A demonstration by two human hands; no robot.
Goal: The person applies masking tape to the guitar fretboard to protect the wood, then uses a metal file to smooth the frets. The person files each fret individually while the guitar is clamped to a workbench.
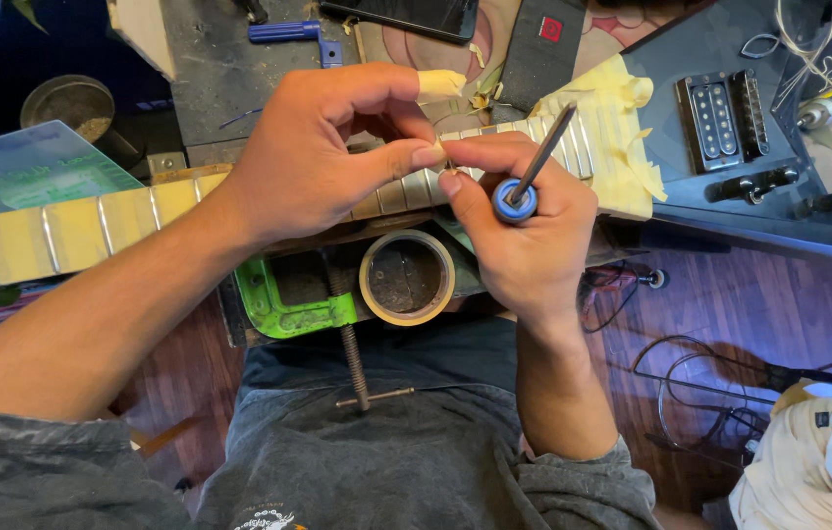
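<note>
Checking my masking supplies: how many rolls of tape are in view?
1. The tape roll lies flat beside the green clamp, just below the guitar neck, under both hands. More may be hidden.

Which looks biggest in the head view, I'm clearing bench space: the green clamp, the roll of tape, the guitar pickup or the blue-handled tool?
Largest to smallest as they appear:
1. green clamp
2. roll of tape
3. guitar pickup, near the tape roll in apparent size, so that order is unsure
4. blue-handled tool held in the right hand, partly hidden

Grey, faded sleeves (pixel 573 486) pushed up both forearms; matching grey shirt (pixel 386 461) with a pale, perhaps printed, mark at bottom centre.
</note>
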